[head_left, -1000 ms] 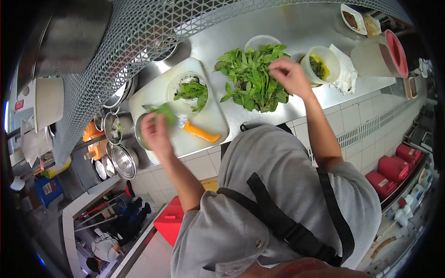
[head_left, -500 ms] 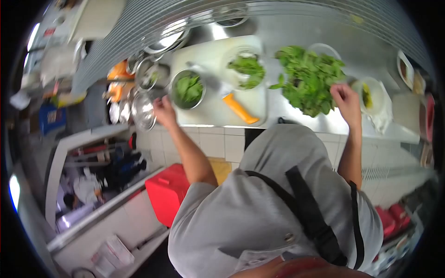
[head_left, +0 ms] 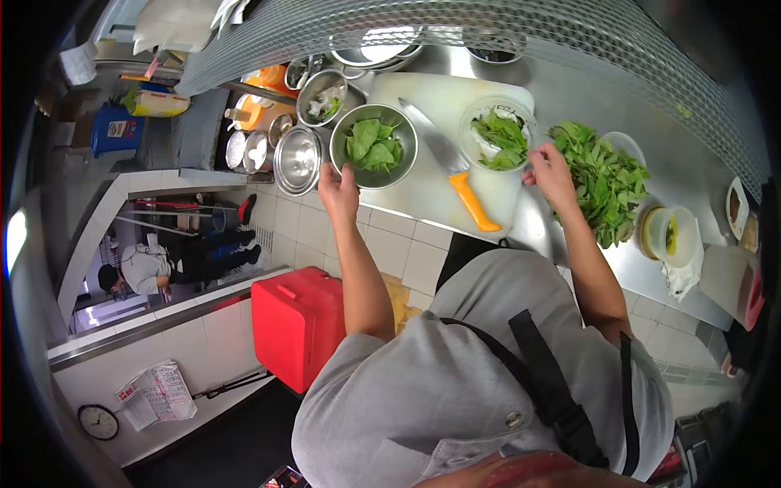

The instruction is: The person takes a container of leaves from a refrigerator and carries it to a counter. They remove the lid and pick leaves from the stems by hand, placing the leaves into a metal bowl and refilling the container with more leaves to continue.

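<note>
My left hand [head_left: 339, 192] grips the near left rim of a steel bowl [head_left: 406, 130], thumb and fingers at its edge. Green leaves [head_left: 374, 146] lie inside this bowl. Beside the clear plastic bowl [head_left: 496, 100], which holds more leaves, is my right hand [head_left: 551, 176]. Its fingers are curled together, and whatever may be in them is hidden. A large heap of leafy herbs [head_left: 604, 180] spreads just right of that hand. Between the two bowls, a knife [head_left: 470, 198] with an orange handle rests on the white cutting board [head_left: 443, 91].
Left of the board stand an empty steel bowl [head_left: 298, 160] and another with scraps [head_left: 316, 85]. A plastic tub [head_left: 682, 236] and a white cloth [head_left: 682, 278] are at the right. A wire shelf [head_left: 553, 24] overhangs the counter. Behind a partition, a person [head_left: 145, 268] is visible.
My left hand has come to the leaf-filled steel bowl and taken its rim. My right hand has moved left from the herb heap to the clear bowl. The camera view has shifted.
</note>
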Action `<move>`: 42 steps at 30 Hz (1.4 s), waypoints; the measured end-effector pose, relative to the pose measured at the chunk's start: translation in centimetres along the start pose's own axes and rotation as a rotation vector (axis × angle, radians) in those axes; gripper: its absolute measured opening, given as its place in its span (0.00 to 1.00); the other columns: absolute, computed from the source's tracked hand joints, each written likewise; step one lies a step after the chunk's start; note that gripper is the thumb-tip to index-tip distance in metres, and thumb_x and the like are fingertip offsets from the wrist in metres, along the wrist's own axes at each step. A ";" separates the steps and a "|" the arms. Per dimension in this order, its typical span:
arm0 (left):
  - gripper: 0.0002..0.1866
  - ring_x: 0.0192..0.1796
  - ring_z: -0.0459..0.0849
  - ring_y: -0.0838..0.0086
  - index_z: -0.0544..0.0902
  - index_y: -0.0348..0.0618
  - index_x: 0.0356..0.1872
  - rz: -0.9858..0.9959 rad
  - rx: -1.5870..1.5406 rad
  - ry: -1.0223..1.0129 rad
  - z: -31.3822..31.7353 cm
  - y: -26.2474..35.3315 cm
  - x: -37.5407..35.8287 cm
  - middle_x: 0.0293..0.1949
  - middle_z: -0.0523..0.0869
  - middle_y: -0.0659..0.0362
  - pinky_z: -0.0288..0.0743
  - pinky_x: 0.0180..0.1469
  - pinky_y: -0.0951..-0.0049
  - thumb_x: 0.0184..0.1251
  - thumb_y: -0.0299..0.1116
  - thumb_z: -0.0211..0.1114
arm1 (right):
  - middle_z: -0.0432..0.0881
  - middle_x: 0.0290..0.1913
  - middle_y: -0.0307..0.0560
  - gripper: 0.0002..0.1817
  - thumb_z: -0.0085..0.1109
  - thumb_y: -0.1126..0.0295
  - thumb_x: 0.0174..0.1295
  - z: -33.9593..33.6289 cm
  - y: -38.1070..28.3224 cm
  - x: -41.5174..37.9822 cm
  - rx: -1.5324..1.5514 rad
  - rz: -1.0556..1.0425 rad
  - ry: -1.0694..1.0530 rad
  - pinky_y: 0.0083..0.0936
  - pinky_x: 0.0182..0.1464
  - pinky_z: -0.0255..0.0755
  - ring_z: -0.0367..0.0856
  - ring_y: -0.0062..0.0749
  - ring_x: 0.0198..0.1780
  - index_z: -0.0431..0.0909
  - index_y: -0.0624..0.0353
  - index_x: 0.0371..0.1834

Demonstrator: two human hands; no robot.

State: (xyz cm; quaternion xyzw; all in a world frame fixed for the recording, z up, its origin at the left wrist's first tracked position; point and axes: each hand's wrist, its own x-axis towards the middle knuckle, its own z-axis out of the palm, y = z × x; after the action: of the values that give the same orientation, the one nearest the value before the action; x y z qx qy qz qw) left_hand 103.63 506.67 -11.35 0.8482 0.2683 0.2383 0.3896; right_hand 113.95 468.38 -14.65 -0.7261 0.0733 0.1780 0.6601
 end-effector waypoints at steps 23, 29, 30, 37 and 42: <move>0.05 0.26 0.78 0.84 0.74 0.42 0.41 -0.121 -0.746 -0.246 -6.1 3.4 7.0 0.36 0.84 0.59 0.68 0.21 0.83 0.71 0.28 0.61 | 0.71 0.47 0.54 0.28 0.69 0.62 0.49 11.8 2.3 -7.4 -0.889 -0.502 -0.281 0.40 0.53 0.71 0.74 0.51 0.51 0.74 0.53 0.55; 0.06 0.23 0.75 0.86 0.75 0.40 0.42 -0.015 -0.626 -0.659 -1.6 5.3 6.1 0.32 0.82 0.61 0.64 0.18 0.86 0.71 0.30 0.61 | 0.71 0.49 0.53 0.26 0.64 0.71 0.53 16.0 3.0 -7.0 -0.732 -0.462 -0.229 0.37 0.58 0.70 0.73 0.48 0.54 0.72 0.55 0.59; 0.06 0.23 0.74 0.86 0.75 0.40 0.42 0.025 -0.602 -0.719 0.0 5.9 5.6 0.31 0.82 0.62 0.64 0.18 0.86 0.71 0.30 0.62 | 0.72 0.50 0.53 0.25 0.65 0.70 0.54 16.1 2.6 -6.9 -0.663 -0.476 -0.238 0.36 0.58 0.70 0.73 0.47 0.56 0.74 0.56 0.58; 0.11 0.18 0.78 0.78 0.70 0.39 0.34 0.102 -0.343 -1.020 11.1 7.5 -0.2 0.25 0.81 0.56 0.72 0.21 0.76 0.70 0.32 0.64 | 0.79 0.51 0.50 0.12 0.65 0.68 0.54 5.3 5.0 -12.6 -0.701 -0.171 0.220 0.40 0.47 0.78 0.81 0.47 0.46 0.82 0.56 0.41; 0.14 0.21 0.85 0.66 0.71 0.35 0.39 0.180 -0.097 -0.936 11.4 8.2 -1.7 0.31 0.86 0.44 0.76 0.25 0.68 0.69 0.36 0.64 | 0.73 0.40 0.48 0.10 0.65 0.68 0.53 0.8 5.2 -13.4 -0.935 -0.130 0.676 0.39 0.42 0.77 0.80 0.45 0.41 0.80 0.56 0.38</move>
State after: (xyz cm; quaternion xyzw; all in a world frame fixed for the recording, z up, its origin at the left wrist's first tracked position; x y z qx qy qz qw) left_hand 111.62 494.93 -11.84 0.8651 -0.0218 -0.1240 0.4856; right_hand 99.67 466.87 -14.80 -0.9600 0.1488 -0.0913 0.2188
